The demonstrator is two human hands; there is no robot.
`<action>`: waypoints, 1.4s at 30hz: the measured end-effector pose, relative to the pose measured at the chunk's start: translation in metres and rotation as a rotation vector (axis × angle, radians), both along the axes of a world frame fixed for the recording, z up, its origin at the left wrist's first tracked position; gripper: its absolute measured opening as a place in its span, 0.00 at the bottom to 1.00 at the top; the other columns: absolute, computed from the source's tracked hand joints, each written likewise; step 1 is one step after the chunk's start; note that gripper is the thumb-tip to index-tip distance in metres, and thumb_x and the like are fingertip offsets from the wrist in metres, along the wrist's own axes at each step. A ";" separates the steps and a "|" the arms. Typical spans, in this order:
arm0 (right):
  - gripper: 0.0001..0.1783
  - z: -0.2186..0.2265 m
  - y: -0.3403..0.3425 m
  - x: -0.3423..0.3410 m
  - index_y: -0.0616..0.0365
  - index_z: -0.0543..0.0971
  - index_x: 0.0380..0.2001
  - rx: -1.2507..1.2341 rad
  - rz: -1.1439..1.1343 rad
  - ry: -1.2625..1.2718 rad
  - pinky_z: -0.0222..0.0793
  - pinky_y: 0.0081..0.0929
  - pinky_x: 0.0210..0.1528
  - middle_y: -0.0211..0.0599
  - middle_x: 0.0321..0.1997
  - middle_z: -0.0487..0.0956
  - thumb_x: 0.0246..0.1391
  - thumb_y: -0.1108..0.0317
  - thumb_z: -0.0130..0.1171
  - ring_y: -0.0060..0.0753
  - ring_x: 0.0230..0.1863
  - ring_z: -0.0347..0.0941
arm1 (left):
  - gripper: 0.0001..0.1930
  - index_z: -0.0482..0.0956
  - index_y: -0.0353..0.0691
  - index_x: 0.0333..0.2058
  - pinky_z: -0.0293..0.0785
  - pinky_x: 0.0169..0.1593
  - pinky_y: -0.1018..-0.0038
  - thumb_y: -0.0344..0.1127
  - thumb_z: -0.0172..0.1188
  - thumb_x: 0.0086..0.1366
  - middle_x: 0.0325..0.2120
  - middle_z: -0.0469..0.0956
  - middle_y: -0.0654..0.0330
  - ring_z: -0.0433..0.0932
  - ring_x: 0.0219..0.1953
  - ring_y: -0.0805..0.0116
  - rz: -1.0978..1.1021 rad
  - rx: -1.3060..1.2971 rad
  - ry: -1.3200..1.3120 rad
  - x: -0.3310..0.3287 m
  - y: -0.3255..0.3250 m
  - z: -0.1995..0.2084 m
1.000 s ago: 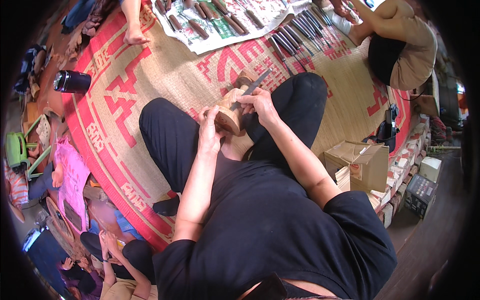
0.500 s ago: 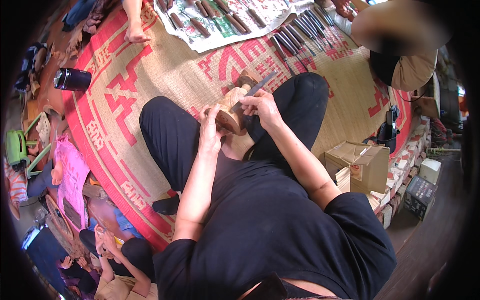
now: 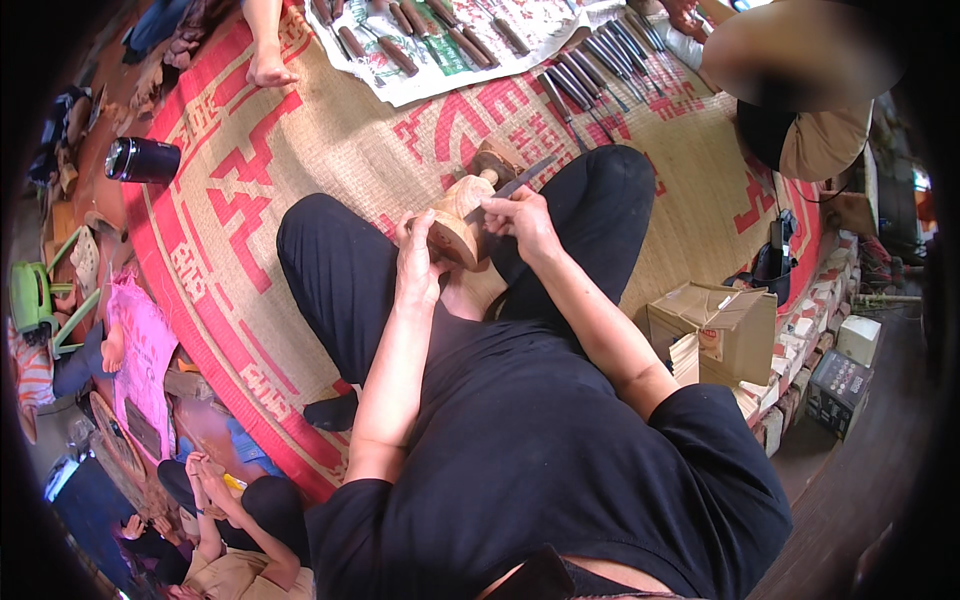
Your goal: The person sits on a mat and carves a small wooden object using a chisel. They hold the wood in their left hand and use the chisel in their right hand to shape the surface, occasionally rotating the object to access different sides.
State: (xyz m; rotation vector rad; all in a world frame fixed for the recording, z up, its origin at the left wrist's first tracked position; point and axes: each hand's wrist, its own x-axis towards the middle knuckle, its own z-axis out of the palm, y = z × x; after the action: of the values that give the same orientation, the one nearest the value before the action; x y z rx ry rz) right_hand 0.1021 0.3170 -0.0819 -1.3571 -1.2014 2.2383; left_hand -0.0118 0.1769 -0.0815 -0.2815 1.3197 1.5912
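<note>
Between my knees lies a partly carved wooden piece (image 3: 462, 198), pale and rounded in the middle, with a narrow neck and a rougher brown block at its far end. My left hand (image 3: 417, 258) is closed on the near, flat-sided end and steadies it. In my right hand (image 3: 530, 222) is a flat grey metal file (image 3: 528, 175), pinched near its close end. Its blade points away and to the right, beside the wood's right side. My right fingers hide where the file meets the wood.
A patterned straw mat (image 3: 350, 130) lies under me. Beyond my knees, a white cloth (image 3: 400, 92) carries wooden-handled tools, with a row of chisels (image 3: 590, 75) alongside. A cardboard box (image 3: 735, 335) stands right, a black cylinder (image 3: 143, 160) left. Other people sit around the mat.
The file has swung lower and flatter beside the wood, uncovering more of its rounded middle. My right hand has shifted slightly; my left hand keeps its hold.
</note>
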 end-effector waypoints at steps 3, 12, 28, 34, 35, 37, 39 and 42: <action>0.11 0.006 -0.001 -0.001 0.58 0.72 0.25 0.010 -0.044 -0.007 0.68 0.21 0.26 0.32 0.19 0.74 0.44 0.69 0.66 0.24 0.19 0.71 | 0.35 0.54 0.50 0.58 0.77 0.36 0.57 0.52 0.60 0.57 0.50 0.60 0.54 0.69 0.48 0.54 -0.013 0.031 0.029 0.000 0.000 -0.002; 0.09 0.004 -0.006 0.002 0.58 0.73 0.25 0.019 -0.083 0.015 0.65 0.18 0.23 0.33 0.20 0.76 0.44 0.71 0.65 0.22 0.19 0.71 | 0.34 0.56 0.40 0.58 0.71 0.49 0.44 0.56 0.51 0.62 0.52 0.63 0.48 0.68 0.52 0.48 0.011 0.139 -0.255 -0.004 -0.001 -0.020; 0.09 0.020 0.000 -0.012 0.59 0.74 0.24 0.088 0.126 0.027 0.62 0.16 0.19 0.33 0.18 0.76 0.42 0.71 0.66 0.21 0.16 0.70 | 0.35 0.55 0.41 0.59 0.65 0.52 0.39 0.60 0.45 0.62 0.57 0.57 0.43 0.65 0.55 0.41 0.028 0.235 -0.417 -0.008 -0.002 -0.022; 0.10 0.010 0.005 -0.009 0.60 0.75 0.25 0.078 0.047 0.034 0.61 0.16 0.19 0.32 0.19 0.76 0.41 0.71 0.66 0.22 0.16 0.70 | 0.35 0.55 0.37 0.59 0.65 0.53 0.40 0.58 0.44 0.63 0.55 0.59 0.43 0.65 0.56 0.44 0.066 0.180 -0.438 -0.006 0.002 -0.010; 0.10 0.013 0.004 -0.008 0.60 0.75 0.26 0.068 0.056 0.041 0.61 0.16 0.19 0.32 0.19 0.76 0.41 0.71 0.66 0.22 0.16 0.69 | 0.35 0.54 0.39 0.60 0.64 0.54 0.39 0.59 0.44 0.63 0.56 0.58 0.43 0.63 0.56 0.42 0.063 0.213 -0.452 -0.007 0.000 -0.017; 0.10 0.019 0.000 -0.008 0.60 0.75 0.25 0.069 0.138 0.043 0.61 0.16 0.19 0.33 0.19 0.76 0.41 0.70 0.67 0.22 0.16 0.70 | 0.35 0.54 0.41 0.61 0.63 0.54 0.37 0.59 0.43 0.63 0.58 0.56 0.43 0.62 0.57 0.41 0.064 0.251 -0.473 -0.008 -0.001 -0.022; 0.10 0.020 -0.003 -0.008 0.60 0.75 0.25 0.067 0.170 0.042 0.61 0.16 0.19 0.33 0.19 0.76 0.41 0.70 0.67 0.21 0.16 0.70 | 0.35 0.53 0.41 0.61 0.63 0.54 0.37 0.59 0.42 0.63 0.58 0.56 0.44 0.62 0.58 0.41 0.072 0.263 -0.486 -0.008 -0.001 -0.021; 0.10 0.015 -0.003 -0.010 0.60 0.75 0.25 0.051 0.109 0.013 0.62 0.17 0.19 0.33 0.18 0.76 0.41 0.70 0.67 0.21 0.16 0.70 | 0.35 0.53 0.41 0.61 0.64 0.53 0.39 0.59 0.42 0.64 0.58 0.55 0.45 0.61 0.59 0.43 0.060 0.273 -0.445 -0.008 0.000 -0.021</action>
State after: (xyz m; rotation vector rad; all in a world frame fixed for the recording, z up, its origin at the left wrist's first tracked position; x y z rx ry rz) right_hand 0.0922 0.3141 -0.0670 -1.2856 -1.3484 2.2689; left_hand -0.0200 0.1772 -0.1021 -0.4762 0.7514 1.6193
